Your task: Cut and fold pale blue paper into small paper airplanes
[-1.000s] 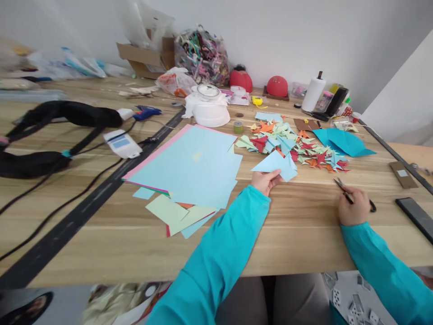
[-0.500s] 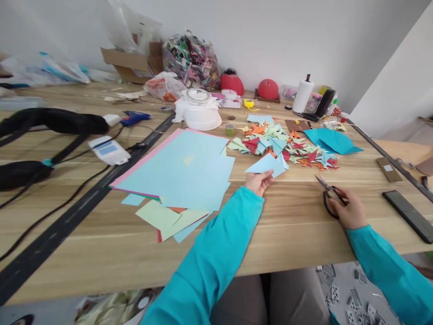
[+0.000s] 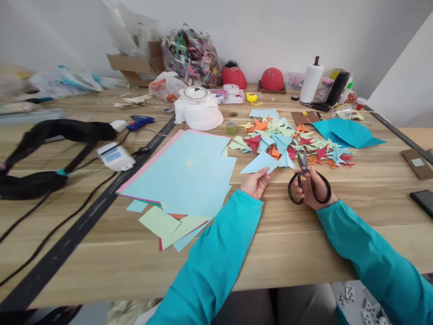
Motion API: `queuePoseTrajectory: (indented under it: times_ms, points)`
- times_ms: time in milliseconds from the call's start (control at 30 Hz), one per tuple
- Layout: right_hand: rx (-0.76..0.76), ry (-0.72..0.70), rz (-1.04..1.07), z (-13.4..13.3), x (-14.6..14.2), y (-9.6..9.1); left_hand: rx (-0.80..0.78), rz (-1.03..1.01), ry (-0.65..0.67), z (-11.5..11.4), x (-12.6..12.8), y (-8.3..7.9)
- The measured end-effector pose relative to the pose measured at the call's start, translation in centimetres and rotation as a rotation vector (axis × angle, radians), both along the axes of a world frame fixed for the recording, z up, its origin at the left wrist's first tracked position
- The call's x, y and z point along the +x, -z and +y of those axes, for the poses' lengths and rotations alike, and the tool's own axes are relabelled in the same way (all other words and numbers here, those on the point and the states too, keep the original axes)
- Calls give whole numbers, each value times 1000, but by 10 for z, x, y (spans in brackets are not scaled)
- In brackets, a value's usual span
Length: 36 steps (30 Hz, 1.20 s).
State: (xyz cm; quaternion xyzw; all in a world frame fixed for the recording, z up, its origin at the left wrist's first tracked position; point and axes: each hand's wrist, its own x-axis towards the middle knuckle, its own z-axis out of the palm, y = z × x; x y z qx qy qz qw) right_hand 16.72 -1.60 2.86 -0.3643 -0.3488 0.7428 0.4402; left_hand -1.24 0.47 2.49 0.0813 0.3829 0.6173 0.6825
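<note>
Between the thumb and fingers of my left hand (image 3: 256,183) is the near edge of a light blue piece of paper (image 3: 260,163), pointed at its left end. My right hand (image 3: 309,190) holds black-handled scissors (image 3: 303,170) with the blades pointing away from me, to the right of that paper and apart from it. Behind both hands lies a heap of small folded paper pieces (image 3: 281,141) in orange, red, green and blue. Left of my left hand, large light blue sheets (image 3: 189,176) lie stacked, with green offcuts (image 3: 158,221) at their near edge.
A teal folded sheet (image 3: 352,132) lies right of the heap. A white cap (image 3: 199,110), a green spool (image 3: 231,128) and a yellow tape measure (image 3: 251,97) stand farther back. Black cables (image 3: 64,216) and a blue glue gun (image 3: 141,122) are at left, a phone (image 3: 422,202) at right.
My right hand has moved left and turned over, bringing the scissors close to the blue paper. My left hand still holds the paper. The view has shifted slightly.
</note>
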Motion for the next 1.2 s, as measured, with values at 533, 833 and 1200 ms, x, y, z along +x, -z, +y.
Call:
queuePoseTrajectory:
  times_ms: [533,833,1200]
  points:
    - [-113,-507,165,-28,-3,-6,4,100,16,-4,4,2]
    - [-130,-597,61,-28,-1,-8,221,154,61,-7,6,7]
    - [-92,-557,9,-29,-4,-9,227,175,147,-12,12,8]
